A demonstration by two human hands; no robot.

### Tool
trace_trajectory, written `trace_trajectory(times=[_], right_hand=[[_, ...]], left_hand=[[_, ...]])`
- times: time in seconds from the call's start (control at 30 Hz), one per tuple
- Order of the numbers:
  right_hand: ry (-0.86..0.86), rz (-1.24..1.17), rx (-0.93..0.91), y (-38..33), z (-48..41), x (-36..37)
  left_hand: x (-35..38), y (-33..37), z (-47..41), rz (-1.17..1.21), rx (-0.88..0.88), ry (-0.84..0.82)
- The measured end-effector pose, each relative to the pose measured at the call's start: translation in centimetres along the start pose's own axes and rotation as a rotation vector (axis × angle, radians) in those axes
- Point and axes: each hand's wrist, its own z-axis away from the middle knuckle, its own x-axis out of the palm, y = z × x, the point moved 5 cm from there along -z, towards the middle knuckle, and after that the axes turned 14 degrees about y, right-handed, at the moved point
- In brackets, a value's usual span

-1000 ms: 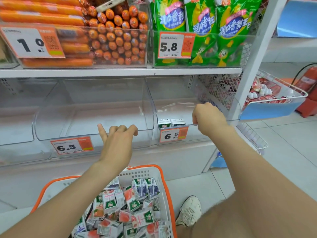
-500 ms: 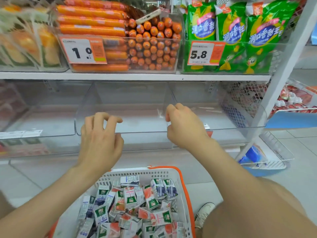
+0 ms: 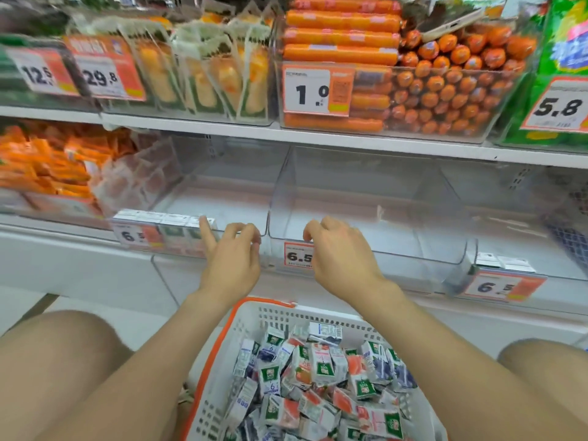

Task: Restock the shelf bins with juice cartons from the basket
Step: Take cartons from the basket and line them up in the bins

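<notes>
Moved: since half a second ago, view and both our hands shifted left along the clear bins.
Left hand [image 3: 230, 262]: loosely spread, empty, at bin [image 3: 366, 224] rim.
Right hand [image 3: 337, 253]: curled, empty.
6.5 tags [image 3: 297, 256]: three.
Cartons [image 3: 321, 377]: heaped in one near basket [image 3: 254, 316]; exact count unclear.

White store shelving [image 3: 318, 135] is filling the view — orange sausages [image 3: 445, 90] are sitting at one o'clock, green snack bags [image 3: 560, 58] at two, orange packets [image 3: 47, 167] at nine. Price tags [image 3: 315, 92] are hanging along the front edges; even, bright light is falling on a pale floor [image 3: 133, 319].
</notes>
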Motion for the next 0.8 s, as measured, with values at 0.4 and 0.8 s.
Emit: trace_trajectory(times=[0.4, 0.8], right_hand=[[0.082, -0.061, -0.205, -2.5, 1.9, -1.1], [-0.986, 0.094, -0.081, 3.3, 15.3, 6.9]], left_hand=[[-0.3, -1.4, 0.2, 0.108, 0.128, 0.012], [9.6, 1.5, 14.5, -0.135, 0.149, -0.721]])
